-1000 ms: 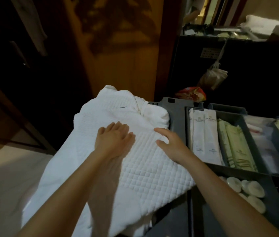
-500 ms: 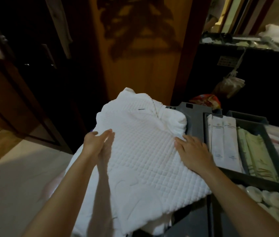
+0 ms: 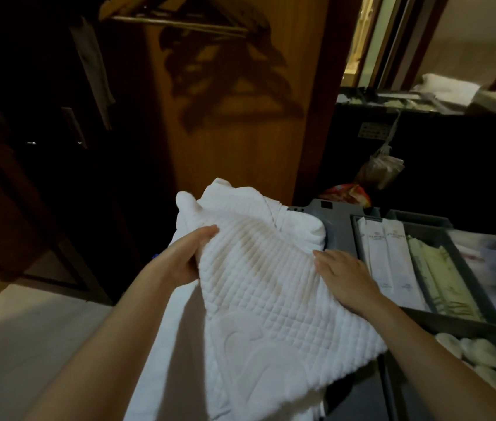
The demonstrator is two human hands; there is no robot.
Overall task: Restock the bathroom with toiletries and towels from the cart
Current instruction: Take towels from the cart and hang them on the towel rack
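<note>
A folded white quilted towel [image 3: 258,305] lies on the left end of the grey cart [image 3: 339,226], partly hanging over its edge. My left hand [image 3: 184,256] grips the towel's left edge and lifts it, thumb on top, fingers hidden underneath. My right hand [image 3: 342,273] lies on the towel's right side beside the tray, its fingers curving over the edge. White toiletry sachets [image 3: 391,259] and pale green packets [image 3: 441,278] fill the cart tray. Round white soaps [image 3: 480,357] sit in a nearer compartment.
A wooden wardrobe panel [image 3: 234,123] with a hanger rail [image 3: 179,24] stands behind the cart. A second dark cart [image 3: 423,138] at the back right carries folded white towels [image 3: 447,88]; a bag [image 3: 380,170] hangs from it. Pale floor [image 3: 27,335] is to the left.
My left hand has moved from flat on top of the towel to its left edge and raised that side. My right hand has slid to the towel's right edge. The view has shifted right.
</note>
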